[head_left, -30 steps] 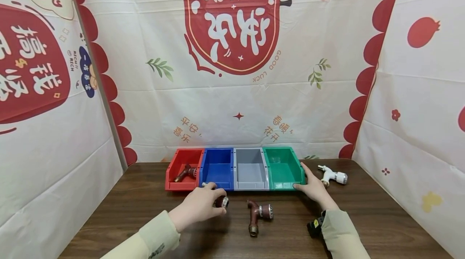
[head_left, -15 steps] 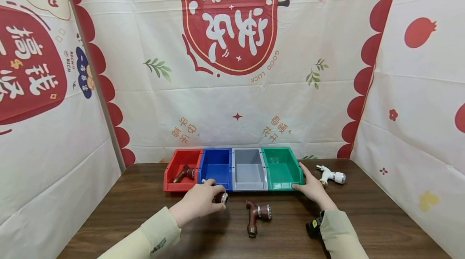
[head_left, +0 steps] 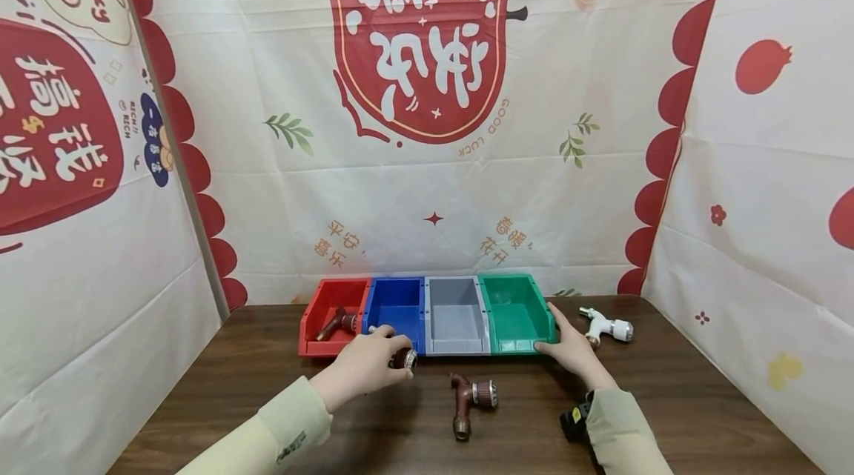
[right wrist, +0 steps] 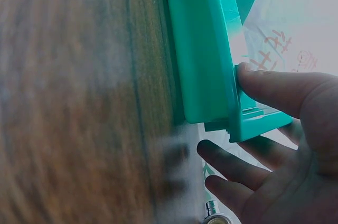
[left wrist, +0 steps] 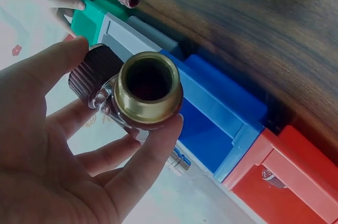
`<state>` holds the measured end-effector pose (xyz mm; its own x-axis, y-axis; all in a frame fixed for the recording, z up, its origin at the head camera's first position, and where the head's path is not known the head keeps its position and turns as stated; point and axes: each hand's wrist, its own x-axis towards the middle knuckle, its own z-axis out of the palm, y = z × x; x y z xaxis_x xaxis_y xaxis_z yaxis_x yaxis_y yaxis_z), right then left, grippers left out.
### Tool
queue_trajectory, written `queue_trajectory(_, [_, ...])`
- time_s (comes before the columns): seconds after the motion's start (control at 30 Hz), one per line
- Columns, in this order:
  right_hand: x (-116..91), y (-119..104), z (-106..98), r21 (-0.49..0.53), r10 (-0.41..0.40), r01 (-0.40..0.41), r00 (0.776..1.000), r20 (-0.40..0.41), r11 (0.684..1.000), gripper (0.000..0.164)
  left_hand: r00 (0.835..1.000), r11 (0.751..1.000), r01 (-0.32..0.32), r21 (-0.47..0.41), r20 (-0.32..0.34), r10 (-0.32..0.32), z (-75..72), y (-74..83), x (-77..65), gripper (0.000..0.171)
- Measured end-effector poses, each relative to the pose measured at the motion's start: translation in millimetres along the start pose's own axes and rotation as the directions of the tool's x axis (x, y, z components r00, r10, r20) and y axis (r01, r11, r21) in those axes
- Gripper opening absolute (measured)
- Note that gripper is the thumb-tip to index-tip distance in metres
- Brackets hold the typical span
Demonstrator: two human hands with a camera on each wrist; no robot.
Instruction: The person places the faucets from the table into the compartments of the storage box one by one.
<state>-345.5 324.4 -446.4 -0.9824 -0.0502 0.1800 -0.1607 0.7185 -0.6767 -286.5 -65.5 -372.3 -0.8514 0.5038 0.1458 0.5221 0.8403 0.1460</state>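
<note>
My left hand (head_left: pixel 365 366) holds a brown tap (left wrist: pixel 150 89) with a ribbed knob, its open brass threaded end towards the left wrist camera. Thumb and fingers grip it at the front edge of the blue bin (head_left: pixel 397 304); in the head view the hand covers much of it. My right hand (head_left: pixel 575 347) grips the front right corner of the green bin (right wrist: pixel 203 49), thumb on the front lip and fingers about the outer side. Another brown tap (head_left: pixel 464 401) lies on the table in front of the grey bin (head_left: pixel 459 312).
The red bin (head_left: pixel 320 347) at the row's left end contains a brown tap (head_left: pixel 339 322). A white tap (head_left: pixel 606 327) lies right of the green bin. Printed cloth (head_left: pixel 427 186) hangs behind the wooden table (head_left: pixel 520 438) and on both sides.
My left hand has moved slightly forward with the tap, nearer the blue bin. The right hand stays on the green bin. The head view has shifted a little.
</note>
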Motion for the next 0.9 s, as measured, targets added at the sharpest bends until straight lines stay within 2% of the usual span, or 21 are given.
queue_trajectory(0.57, [-0.4,0.9,1.7,-0.001,-0.005,0.005,1.000,-0.008,1.000,0.090,0.999,0.999,-0.018,0.026,-0.047,0.020,-5.5,-0.5,5.4,0.043])
queue_trajectory(0.9, [-0.6,-0.5,1.2,-0.009,-0.009,0.009,1.000,-0.014,1.000,0.090,0.999,1.000,0.006,0.023,-0.050,-0.005,-6.1,-3.2,9.7,0.042])
